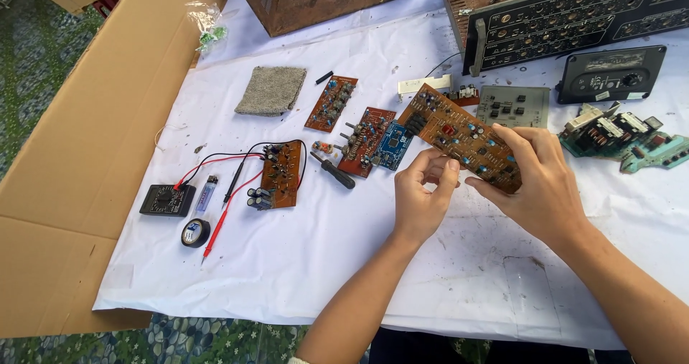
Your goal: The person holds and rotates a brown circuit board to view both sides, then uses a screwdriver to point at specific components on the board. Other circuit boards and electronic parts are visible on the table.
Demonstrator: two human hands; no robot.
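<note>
A long brown circuit board (452,131) studded with small components is held up over the white sheet (301,256). My right hand (538,184) grips its right end with the fingers wrapped over the top. My left hand (420,195) pinches the board's lower edge near the middle between thumb and fingertips. The board slants from upper left to lower right.
Several smaller brown boards (331,103), a blue board (392,146) and a screwdriver (336,171) lie left of my hands. A multimeter (166,200) with red and black leads, a tape roll (195,232), a grey cloth (271,90) and opened audio units (567,16) surround the sheet. Cardboard (86,148) lies left.
</note>
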